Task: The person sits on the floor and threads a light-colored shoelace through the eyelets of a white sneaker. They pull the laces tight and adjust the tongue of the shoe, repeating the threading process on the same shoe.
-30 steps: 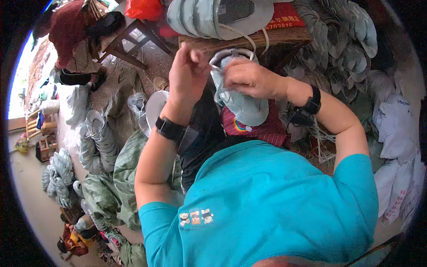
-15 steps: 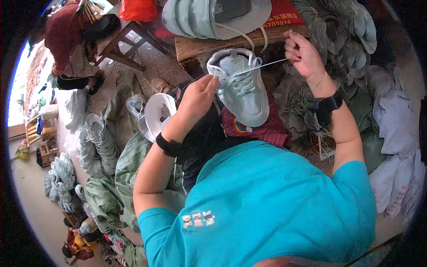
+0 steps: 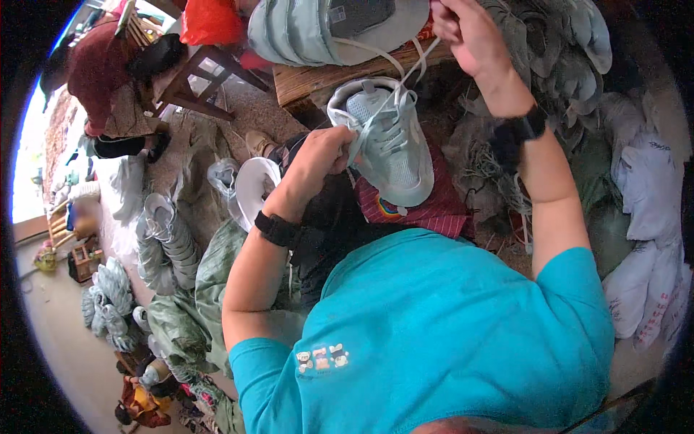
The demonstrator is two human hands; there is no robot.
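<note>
A pale grey-white sneaker (image 3: pixel 406 172) rests on the dark red striped cloth (image 3: pixel 450 189) over my lap, its toe toward me. Its laces are partly threaded through the eyelets. At the sneaker's left side, my left hand (image 3: pixel 323 153) is closed in a pinch near the tongue, on a lace. My right hand (image 3: pixel 476 42) is raised beyond the sneaker at upper right, fingers closed round a white shoelace (image 3: pixel 431 49) that runs taut up from the eyelets. The fingertips of my right hand are partly cut off by the picture's upper edge.
A wooden bench (image 3: pixel 307 81) ahead carries nested grey shoe uppers (image 3: pixel 289 32). Many uppers (image 3: pixel 553 54) are heaped at right, above white sacks (image 3: pixel 647 195). At left are a white shoe piece (image 3: pixel 251 189), stacked shoes (image 3: pixel 170 242), green sacking (image 3: pixel 170 322), a stool (image 3: pixel 191 87) and other people.
My right hand has moved up and slightly left, drawing the lace toward the bench. My left hand stays by the sneaker, its fingers now lower and more curled.
</note>
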